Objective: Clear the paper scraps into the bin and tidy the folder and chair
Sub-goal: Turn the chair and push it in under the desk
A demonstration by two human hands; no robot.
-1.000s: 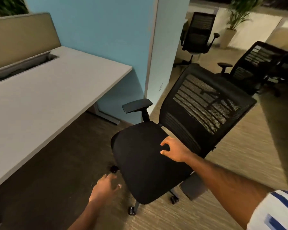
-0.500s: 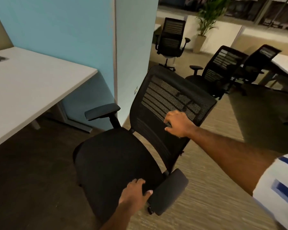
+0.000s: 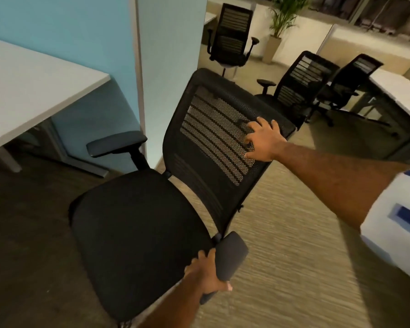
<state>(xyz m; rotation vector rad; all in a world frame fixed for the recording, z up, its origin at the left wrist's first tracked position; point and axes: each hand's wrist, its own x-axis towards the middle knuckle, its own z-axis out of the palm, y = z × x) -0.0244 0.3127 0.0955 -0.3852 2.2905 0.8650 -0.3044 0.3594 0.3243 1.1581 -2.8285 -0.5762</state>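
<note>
A black office chair [image 3: 137, 233] with a mesh backrest stands in front of me, its seat facing left toward the white desk [image 3: 33, 91]. My left hand [image 3: 208, 275] is wrapped around the chair's near armrest [image 3: 230, 256]. My right hand [image 3: 263, 138] lies on the upper right part of the mesh backrest, fingers curled over the mesh. The far armrest [image 3: 116, 143] points toward the desk. No paper scraps, bin or folder are in view.
A blue partition wall [image 3: 81, 31] rises behind the desk, with its white end panel [image 3: 171, 55] just beyond the chair. Three more black chairs [image 3: 232, 36] [image 3: 301, 84] [image 3: 350, 84] stand on the carpet behind. Another desk [image 3: 398, 91] and a potted plant [image 3: 282, 20] are at right.
My left hand moved from the air beside the seat onto the near armrest and closed on it. My right hand rose from the seat to the upper backrest. The chair has turned.
</note>
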